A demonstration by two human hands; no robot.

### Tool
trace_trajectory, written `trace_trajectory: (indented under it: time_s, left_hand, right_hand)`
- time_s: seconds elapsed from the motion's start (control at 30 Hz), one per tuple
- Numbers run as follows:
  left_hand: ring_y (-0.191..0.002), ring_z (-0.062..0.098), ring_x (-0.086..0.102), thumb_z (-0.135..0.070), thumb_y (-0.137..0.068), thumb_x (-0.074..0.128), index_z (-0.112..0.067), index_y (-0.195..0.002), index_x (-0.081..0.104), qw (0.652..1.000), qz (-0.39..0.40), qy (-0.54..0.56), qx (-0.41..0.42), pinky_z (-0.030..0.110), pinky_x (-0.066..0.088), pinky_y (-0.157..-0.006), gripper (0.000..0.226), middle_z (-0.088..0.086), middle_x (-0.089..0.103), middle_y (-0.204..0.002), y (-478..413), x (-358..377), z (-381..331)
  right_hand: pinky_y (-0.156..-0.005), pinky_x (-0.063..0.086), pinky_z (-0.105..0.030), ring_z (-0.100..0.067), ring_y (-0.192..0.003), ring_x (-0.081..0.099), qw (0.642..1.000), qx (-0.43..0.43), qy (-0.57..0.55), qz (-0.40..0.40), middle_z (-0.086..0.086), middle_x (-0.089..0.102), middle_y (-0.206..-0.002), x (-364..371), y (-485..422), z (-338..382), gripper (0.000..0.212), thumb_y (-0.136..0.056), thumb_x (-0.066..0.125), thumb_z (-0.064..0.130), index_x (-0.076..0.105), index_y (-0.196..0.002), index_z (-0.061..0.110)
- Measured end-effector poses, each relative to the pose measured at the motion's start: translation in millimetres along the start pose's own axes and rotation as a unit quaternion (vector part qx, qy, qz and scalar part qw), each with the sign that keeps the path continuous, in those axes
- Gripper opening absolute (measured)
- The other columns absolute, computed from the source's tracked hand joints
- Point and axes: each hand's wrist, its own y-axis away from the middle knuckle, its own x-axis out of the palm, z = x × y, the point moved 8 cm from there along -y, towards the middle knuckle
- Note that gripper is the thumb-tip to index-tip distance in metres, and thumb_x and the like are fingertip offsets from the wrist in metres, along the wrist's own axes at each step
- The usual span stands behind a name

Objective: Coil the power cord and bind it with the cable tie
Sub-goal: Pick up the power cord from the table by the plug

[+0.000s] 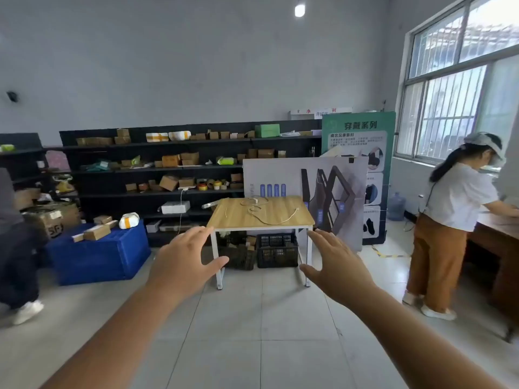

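Note:
A thin white power cord (pixel 262 213) lies loosely spread, uncoiled, on a small wooden table (pixel 224 220) some way ahead of me. I cannot make out a cable tie from this distance. Both arms are stretched forward in the air, well short of the table. My left hand (pixel 182 262) is open with its fingers apart and empty. My right hand (pixel 334 262) is open and empty as well, palm turned inward.
Black crates (pixel 276 249) sit under the table. A blue crate (pixel 98 254) with boxes stands to the left, dark shelves (pixel 168 169) behind. One person (pixel 452 220) works at a desk on the right; another person (pixel 14 248) is at the left edge. Tiled floor lies between me and the table.

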Motion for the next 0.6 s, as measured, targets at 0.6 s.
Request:
trace_trajectory:
  time_s: [0.6]
  left_hand:
    - [-0.137,0.021,0.04,-0.063,-0.085,0.052,-0.029,-0.146,0.036,0.991,0.102,0.091,0.002,0.042,0.045,-0.098,0.072,-0.006,0.04,-0.152,-275.1,249.3,119.7]
  right_hand:
    - [-0.111,0.034,-0.035,-0.02,-0.142,0.035,0.992,0.113,0.002,0.057,0.002,0.033,-0.158,187.2,-268.4,-80.8,0.068,-0.093,0.059,0.039,0.028,-0.152,0.025]
